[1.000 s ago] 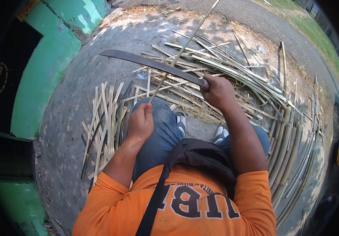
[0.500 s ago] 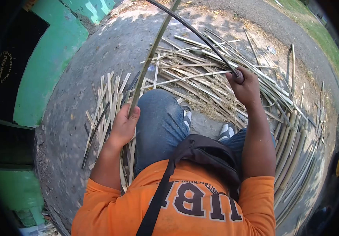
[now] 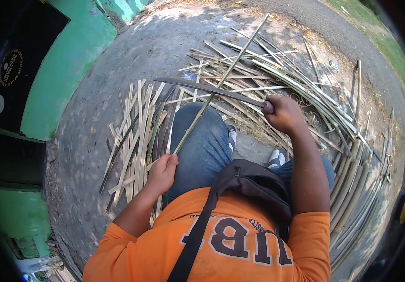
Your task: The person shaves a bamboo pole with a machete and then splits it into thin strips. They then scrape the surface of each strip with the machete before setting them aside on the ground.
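Observation:
My left hand is closed round the lower end of a long, thin bamboo strip, which slants up and away to the right over my left knee. In my right hand is the dark handle of a machete. Its long blade points left and crosses the bamboo strip a little above the knee, overlapping it in this view. A pile of split bamboo strips lies on the ground just beyond my left hand.
More bamboo strips and curly shavings cover the ground ahead of my feet. Thicker bamboo poles lie to the right. A green wall stands at the left, and a black bag rests across my lap.
The machete has swung down from a raised position to lie nearly level across the strip. The bamboo strip has tilted over to the right, its held end slightly lower.

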Motion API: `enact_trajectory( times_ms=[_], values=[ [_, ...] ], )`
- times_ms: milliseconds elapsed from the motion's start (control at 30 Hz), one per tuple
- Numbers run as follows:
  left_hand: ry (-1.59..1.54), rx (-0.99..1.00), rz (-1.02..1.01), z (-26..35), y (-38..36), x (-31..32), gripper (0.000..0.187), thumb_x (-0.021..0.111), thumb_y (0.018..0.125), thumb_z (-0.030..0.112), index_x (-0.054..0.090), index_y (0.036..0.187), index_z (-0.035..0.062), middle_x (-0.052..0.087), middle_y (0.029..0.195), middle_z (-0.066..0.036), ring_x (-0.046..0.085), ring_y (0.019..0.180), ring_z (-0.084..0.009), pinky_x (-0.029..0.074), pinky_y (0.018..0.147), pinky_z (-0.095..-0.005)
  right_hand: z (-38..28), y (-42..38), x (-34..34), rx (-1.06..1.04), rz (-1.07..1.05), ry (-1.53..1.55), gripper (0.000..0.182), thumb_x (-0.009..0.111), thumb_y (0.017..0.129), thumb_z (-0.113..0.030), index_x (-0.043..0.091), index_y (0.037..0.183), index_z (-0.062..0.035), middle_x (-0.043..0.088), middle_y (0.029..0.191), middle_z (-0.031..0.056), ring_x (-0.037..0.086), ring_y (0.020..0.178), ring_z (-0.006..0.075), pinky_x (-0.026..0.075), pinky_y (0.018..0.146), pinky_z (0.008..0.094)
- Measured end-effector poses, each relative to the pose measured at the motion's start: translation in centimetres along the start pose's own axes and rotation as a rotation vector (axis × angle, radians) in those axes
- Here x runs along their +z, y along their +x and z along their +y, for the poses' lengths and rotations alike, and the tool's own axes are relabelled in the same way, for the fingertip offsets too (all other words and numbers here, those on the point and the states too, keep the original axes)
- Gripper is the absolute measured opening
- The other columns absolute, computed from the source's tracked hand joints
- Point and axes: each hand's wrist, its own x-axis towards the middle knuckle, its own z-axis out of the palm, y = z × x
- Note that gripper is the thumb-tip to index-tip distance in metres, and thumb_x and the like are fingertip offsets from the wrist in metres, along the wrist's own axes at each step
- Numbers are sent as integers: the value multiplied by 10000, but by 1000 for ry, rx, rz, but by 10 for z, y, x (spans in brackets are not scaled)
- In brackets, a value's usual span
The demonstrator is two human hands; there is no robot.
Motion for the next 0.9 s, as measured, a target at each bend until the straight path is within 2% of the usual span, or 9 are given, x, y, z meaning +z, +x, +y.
enact_trajectory(
  times_ms=[100,200,300,400,500,533,633,733,900],
  values=[
    [129,-18,6,16,-4,-9,487,503,1104,450,639,1068,-16,620,760,-113,627,725,-191,509,715,-359,1,1,4,5,-4,-15,176,601,869,-238,700,930,-106,698,842,204,672,832,440,522,754,553],
    [289,126,100,4,-7,-17,511,504,1096,474,618,1112,-24,637,781,-148,655,744,-262,522,748,-401,-3,1,2,0,18,-35,170,607,873,-241,702,932,-113,702,847,198,674,832,436,523,753,552],
    [-34,-210,-207,11,-12,-29,523,477,1103,486,600,1103,-22,629,783,-158,646,741,-280,512,735,-414,-5,2,0,-3,20,-51,165,615,876,-244,704,933,-118,703,846,194,676,833,432,524,752,551],
    [97,15,-280,-23,-12,-20,519,450,1115,479,601,1039,-12,593,755,-126,624,711,-222,494,692,-396,-4,2,2,-7,-1,-48,160,622,876,-247,705,935,-123,704,844,189,678,833,429,525,749,549],
    [-26,65,-129,-25,-20,-6,531,435,1119,483,586,955,0,581,740,-122,607,682,-233,477,666,-400,-8,0,-3,-24,14,-49,157,622,878,-245,704,930,-121,702,831,187,679,828,426,527,745,545],
    [-9,72,-80,-19,-22,-3,548,428,1117,486,568,903,2,587,706,-181,617,652,-356,464,639,-446,-11,-2,-3,-31,20,-47,156,621,879,-243,703,927,-119,700,825,187,680,826,426,529,744,543],
    [135,138,-12,-14,-19,1,546,418,1118,476,540,878,1,565,672,-242,592,662,-478,437,605,-491,-16,-4,1,-75,14,-52,146,621,877,-235,694,905,-112,696,805,183,679,810,423,533,731,542],
    [160,169,5,-9,-18,1,539,413,1120,462,529,868,0,542,649,-263,581,676,-521,417,585,-526,-19,-3,10,-55,13,-76,140,623,875,-235,684,888,-110,693,791,175,677,795,424,535,715,544],
    [203,160,18,-8,-16,3,522,418,1120,444,526,859,4,558,655,-263,587,693,-535,422,596,-555,-5,8,21,-59,51,-39,145,622,892,-252,674,876,-118,698,798,175,680,789,423,533,705,548]
  ],
)
